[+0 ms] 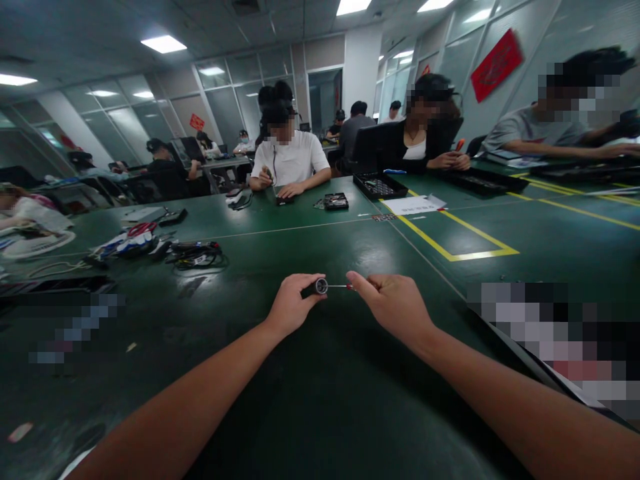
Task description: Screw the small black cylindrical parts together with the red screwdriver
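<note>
Above the green table [320,400], my left hand [295,303] is closed around a small dark cylinder [321,287], whose round, ringed end faces me. To its right, my right hand [395,300] grips a screwdriver with a thin metal shaft [337,286] and a bit of red near the fingers. The shaft lies level and its tip meets the right side of the cylinder. My right fingers hide most of the handle.
Cables [197,253] and a bundle of gloves or cloth [133,240] lie at the left. Black parts trays [380,185] and a white paper [415,205] are farther back, near yellow tape [485,254]. Several people sit around, one in a white shirt [295,160] opposite.
</note>
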Tool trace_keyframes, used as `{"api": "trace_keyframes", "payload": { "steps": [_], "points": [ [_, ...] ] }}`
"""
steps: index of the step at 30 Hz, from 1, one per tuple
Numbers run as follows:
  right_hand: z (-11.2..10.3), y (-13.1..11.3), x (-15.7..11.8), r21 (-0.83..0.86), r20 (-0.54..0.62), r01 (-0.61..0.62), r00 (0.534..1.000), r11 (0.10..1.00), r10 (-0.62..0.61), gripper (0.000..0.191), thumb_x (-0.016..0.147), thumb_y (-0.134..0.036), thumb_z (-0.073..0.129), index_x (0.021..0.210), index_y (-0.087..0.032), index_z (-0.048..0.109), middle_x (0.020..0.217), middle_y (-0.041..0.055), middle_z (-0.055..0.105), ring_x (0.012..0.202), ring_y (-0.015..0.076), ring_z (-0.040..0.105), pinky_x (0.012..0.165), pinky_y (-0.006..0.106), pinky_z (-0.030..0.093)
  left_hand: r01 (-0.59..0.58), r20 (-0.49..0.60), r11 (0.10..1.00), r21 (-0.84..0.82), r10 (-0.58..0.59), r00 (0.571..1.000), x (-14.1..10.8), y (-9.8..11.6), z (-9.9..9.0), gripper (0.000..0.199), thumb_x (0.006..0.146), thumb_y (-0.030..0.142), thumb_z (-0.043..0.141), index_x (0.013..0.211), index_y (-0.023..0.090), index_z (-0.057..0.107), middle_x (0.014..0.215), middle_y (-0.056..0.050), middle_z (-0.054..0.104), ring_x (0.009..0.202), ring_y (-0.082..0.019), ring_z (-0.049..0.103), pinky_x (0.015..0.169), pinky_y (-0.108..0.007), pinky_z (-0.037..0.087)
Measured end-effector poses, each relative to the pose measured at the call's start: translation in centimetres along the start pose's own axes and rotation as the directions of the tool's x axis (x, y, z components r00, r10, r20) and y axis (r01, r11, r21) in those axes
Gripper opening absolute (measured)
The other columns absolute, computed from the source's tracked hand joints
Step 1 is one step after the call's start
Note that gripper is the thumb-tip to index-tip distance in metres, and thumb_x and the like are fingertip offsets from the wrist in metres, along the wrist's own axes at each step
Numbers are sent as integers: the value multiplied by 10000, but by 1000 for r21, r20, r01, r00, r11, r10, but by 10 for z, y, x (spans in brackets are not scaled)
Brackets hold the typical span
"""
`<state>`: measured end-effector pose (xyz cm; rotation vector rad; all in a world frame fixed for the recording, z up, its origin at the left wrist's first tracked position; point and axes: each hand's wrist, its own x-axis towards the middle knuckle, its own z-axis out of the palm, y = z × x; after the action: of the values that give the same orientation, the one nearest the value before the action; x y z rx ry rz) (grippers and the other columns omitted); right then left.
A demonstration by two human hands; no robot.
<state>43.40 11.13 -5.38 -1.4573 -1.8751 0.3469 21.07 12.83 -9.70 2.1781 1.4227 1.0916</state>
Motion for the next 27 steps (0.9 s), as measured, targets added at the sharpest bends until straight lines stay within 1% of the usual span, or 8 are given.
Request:
{"api": "trace_keyframes", "payload": {
  "steps": [4, 6, 9, 11, 14, 19, 23, 27],
  "points": [
    [-1, -2, -2, -43, 7, 26, 1000, 999, -26, 588, 941, -597, 532, 506, -203, 545, 451, -24, 487, 429, 117, 441, 484, 286, 250, 17, 0, 1000, 10, -17, 1000, 0, -1, 0, 410, 829, 169, 779, 1216, 274, 696, 1211, -41, 713, 1167, -243, 618, 1075, -470, 435],
    [-1, -2, -3, -31, 17, 47, 999, 998, -46, 497, 935, -566, 566, 597, -205, 614, 513, -12, 573, 473, 139, 511, 502, 287, 301, 29, -6, 1000, 8, -29, 1000, 1, -2, -1, 407, 838, 175, 771, 1225, 276, 692, 1221, -44, 708, 1173, -244, 615, 1070, -466, 438],
    [-1, -1, -2, 54, 19, 119, 993, 991, -121, 269, 946, -436, 585, 866, -222, 726, 755, 24, 735, 659, 188, 659, 617, 301, 436, 40, -16, 999, 0, -40, 999, 1, -3, -1, 402, 845, 186, 765, 1229, 275, 690, 1227, -51, 705, 1173, -249, 614, 1062, -470, 441],
    [-1, 0, -1, 111, 21, 164, 986, 980, -168, 209, 948, -354, 567, 989, -242, 738, 908, 38, 772, 796, 213, 703, 726, 327, 490, 38, -14, 999, -3, -38, 999, 0, -2, -1, 396, 843, 187, 766, 1223, 273, 693, 1226, -50, 706, 1172, -250, 614, 1064, -474, 438],
    [0, 2, 0, 157, 42, 172, 983, 972, -181, 223, 947, -349, 550, 1013, -250, 738, 938, 36, 775, 837, 225, 714, 766, 346, 511, 41, -9, 999, -2, -41, 999, 0, 0, -1, 387, 839, 180, 768, 1208, 272, 699, 1220, -49, 709, 1170, -250, 616, 1068, -475, 433],
    [1, 1, -2, 210, 87, 55, 993, 976, -74, 509, 1032, -488, 324, 970, -226, 756, 636, 14, 696, 622, 201, 677, 622, 317, 481, 23, 3, 1000, 15, -23, 1000, 0, 1, -1, 397, 836, 180, 770, 1215, 270, 693, 1217, -52, 710, 1172, -254, 612, 1081, -486, 420],
    [5, 0, -3, 177, 19, 56, 998, 983, -61, 408, 1010, -423, 388, 1113, -225, 729, 873, 59, 770, 783, 240, 722, 726, 349, 505, 20, 14, 999, 33, -21, 1000, 0, 1, -1, 408, 819, 175, 788, 1206, 268, 698, 1204, -53, 716, 1162, -258, 618, 1076, -486, 420],
    [8, 0, -5, 168, 65, 48, 996, 985, -59, 393, 992, -371, 439, 1301, -187, 598, 829, 58, 743, 699, 231, 690, 685, 359, 501, 31, 23, 999, 26, -31, 999, 1, 2, -1, 414, 811, 156, 793, 1201, 260, 699, 1201, -50, 719, 1158, -252, 619, 1074, -479, 420]
  ]
}}
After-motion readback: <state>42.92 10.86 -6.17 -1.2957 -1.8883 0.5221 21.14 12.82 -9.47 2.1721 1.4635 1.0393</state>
